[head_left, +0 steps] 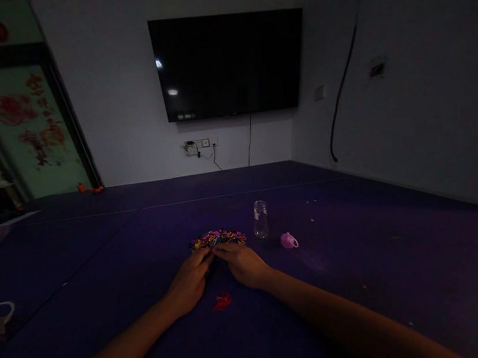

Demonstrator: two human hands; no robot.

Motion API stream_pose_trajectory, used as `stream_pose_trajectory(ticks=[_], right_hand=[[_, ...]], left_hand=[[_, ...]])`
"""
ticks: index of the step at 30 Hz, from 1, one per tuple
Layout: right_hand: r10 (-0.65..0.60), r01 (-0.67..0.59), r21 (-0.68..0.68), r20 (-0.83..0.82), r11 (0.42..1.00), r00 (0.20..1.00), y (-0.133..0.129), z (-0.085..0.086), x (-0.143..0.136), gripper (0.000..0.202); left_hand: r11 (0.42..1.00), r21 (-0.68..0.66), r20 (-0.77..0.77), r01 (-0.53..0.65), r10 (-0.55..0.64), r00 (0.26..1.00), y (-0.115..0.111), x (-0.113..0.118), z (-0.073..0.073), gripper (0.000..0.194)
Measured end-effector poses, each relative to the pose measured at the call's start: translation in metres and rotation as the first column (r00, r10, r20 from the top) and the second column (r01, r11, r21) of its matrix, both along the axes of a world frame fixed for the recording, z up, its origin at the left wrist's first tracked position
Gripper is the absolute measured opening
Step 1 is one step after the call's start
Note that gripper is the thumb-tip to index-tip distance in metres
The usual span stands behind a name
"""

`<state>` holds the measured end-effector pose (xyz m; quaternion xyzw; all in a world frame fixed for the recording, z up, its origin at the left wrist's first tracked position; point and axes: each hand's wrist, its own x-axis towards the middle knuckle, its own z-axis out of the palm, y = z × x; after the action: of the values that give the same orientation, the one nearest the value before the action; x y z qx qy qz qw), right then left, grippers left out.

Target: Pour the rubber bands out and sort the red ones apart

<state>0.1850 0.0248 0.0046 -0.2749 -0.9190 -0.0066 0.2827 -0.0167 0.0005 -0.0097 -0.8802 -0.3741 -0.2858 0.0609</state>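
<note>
A pile of small multicoloured bands lies on the dark purple surface. My left hand rests at the pile's near edge, fingers stretched toward the middle. Against the same edge lies my right hand, its fingers extended and its fingertips close to those of the left. Both hands hide part of the near side of the pile. A small heap of red bands sits between my wrists. To the right of the pile stands a clear, uncapped bottle, with a pink cap with a loop beside it.
A white curved handle shows at the left edge, near a blurred patch. Orange items lie at the far left edge of the surface. A large television hangs on the wall, and a black cable runs down the right wall.
</note>
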Motion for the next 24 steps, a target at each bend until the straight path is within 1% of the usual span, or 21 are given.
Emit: stream_pose_trajectory(ticks=[4, 7, 12, 14, 18, 24], right_hand=[[-0.052, 0.052, 0.001, -0.017, 0.999, 0.999, -0.0028, 0.0037, -0.0002, 0.05], [-0.097, 0.097, -0.004, -0.027, 0.995, 0.995, -0.0051, 0.0057, -0.0001, 0.048], [-0.194, 0.192, -0.028, -0.059, 0.981, 0.979, -0.005, 0.005, 0.0008, 0.048], [-0.211, 0.209, -0.039, -0.061, 0.977, 0.975, -0.0034, 0.0035, 0.0013, 0.048], [-0.189, 0.188, -0.047, -0.033, 0.981, 0.981, -0.0005, 0.0015, 0.0018, 0.049], [-0.085, 0.085, -0.019, 0.034, 0.996, 0.996, -0.001, 0.0038, 0.0011, 0.047]], left_hand=[[1.0, -0.005, -0.02, -0.021, 0.02, 1.0, 0.0037, -0.0027, -0.006, 0.063], [0.999, -0.014, -0.024, -0.033, 0.032, 0.999, 0.0043, -0.0038, -0.0077, 0.064], [0.999, -0.007, -0.016, -0.041, 0.04, 0.999, 0.0016, -0.0025, -0.0045, 0.059], [0.999, 0.009, -0.025, -0.04, 0.04, 0.999, 0.0003, -0.0018, -0.0025, 0.058], [0.999, 0.035, -0.034, -0.016, 0.017, 0.999, -0.0011, -0.0007, 0.0, 0.055], [0.999, 0.041, -0.028, 0.005, -0.004, 1.0, 0.0001, -0.0002, -0.0005, 0.053]])
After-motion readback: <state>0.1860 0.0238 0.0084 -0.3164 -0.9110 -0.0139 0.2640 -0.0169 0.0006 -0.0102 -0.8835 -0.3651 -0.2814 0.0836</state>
